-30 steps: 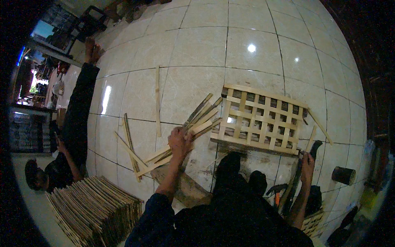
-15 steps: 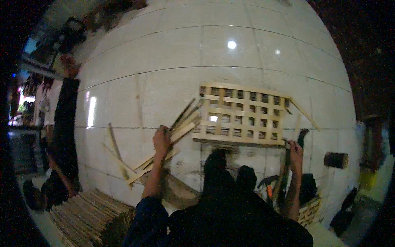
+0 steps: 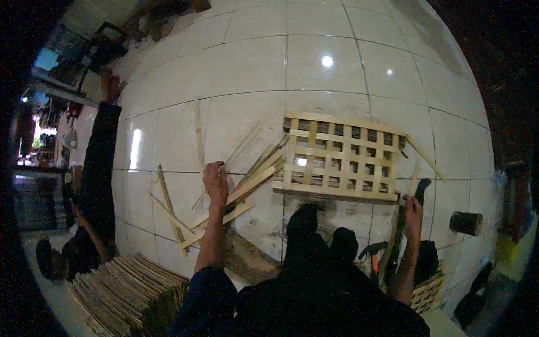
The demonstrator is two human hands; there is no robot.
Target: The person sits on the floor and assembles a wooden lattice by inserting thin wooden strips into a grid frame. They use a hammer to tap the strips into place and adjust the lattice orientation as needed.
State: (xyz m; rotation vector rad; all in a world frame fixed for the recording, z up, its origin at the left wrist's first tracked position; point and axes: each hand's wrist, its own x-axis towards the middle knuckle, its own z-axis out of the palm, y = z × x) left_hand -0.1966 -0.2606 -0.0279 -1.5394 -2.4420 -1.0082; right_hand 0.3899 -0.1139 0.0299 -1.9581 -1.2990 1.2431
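My left hand (image 3: pixel 215 182) is closed around a thin bamboo strip (image 3: pixel 242 145), which is blurred and slants up to the right. Beside it, several loose pale strips (image 3: pixel 252 185) reach to the left edge of a woven bamboo lattice (image 3: pixel 343 160), lying flat on the floor before my feet. The lattice has open square gaps and thicker front and back edges. At its near right corner, my right hand (image 3: pixel 414 210) has its fingers pinched together. Whatever sits between those fingers is too small to make out. A pale strip (image 3: pixel 415 175) stands out just beyond this hand.
More strips (image 3: pixel 168 208) lie crossed at left. A stack of woven panels (image 3: pixel 132 292) stands near left. At right are an orange-handled hammer (image 3: pixel 374 261), a dark cylinder (image 3: pixel 466 223) and a woven piece (image 3: pixel 428 292). Another person's dark sleeve (image 3: pixel 100 157) shows at far left.
My left hand has lifted off the loose strips and moved away from the lattice, now with a thin strip in it. The right hand stays by the lattice corner. The whole view has shifted slightly.
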